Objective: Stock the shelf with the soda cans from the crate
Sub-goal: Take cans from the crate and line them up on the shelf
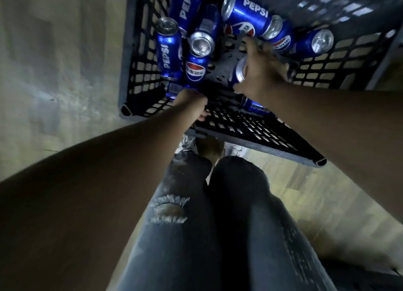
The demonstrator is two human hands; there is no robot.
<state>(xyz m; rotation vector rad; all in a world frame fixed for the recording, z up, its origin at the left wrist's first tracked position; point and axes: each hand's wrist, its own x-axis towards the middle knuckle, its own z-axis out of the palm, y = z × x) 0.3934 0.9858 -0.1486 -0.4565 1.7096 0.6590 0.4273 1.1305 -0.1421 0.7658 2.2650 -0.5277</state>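
Several blue soda cans (246, 13) are lying jumbled in the black crate (139, 50), so we are reaching down from above. Our right hand (261, 72) is wrapping around one smooth, round aluminium can (238, 72) near the middle; our left hand (190, 101) is curling at the crate's rigid latticed near side, gripping it or a can, we cannot tell.

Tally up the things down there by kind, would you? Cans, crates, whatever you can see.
Blue Pepsi cans: 10 that I can make out, one of them held in the right hand
Black crate: 1
Total: 11
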